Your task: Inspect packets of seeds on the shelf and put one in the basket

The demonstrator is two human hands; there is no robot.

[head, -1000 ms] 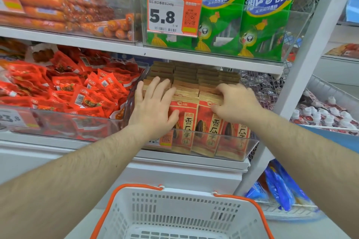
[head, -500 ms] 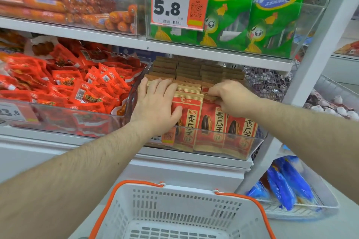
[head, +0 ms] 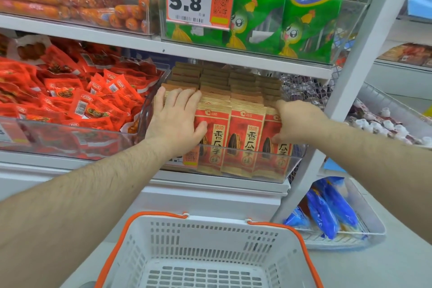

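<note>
The seed packets (head: pixel 243 138) stand in rows in a clear bin (head: pixel 236 170) on the middle shelf (head: pixel 210 54). The left hand (head: pixel 174 121) lies flat on the left row with straight fingers, and its thumb touches the front of a red packet. The right hand (head: pixel 297 121) has curled fingers and pinches the top of the packet on the right. The white basket (head: pixel 198 252) with orange handles sits below the hands, and no packet is in it.
</note>
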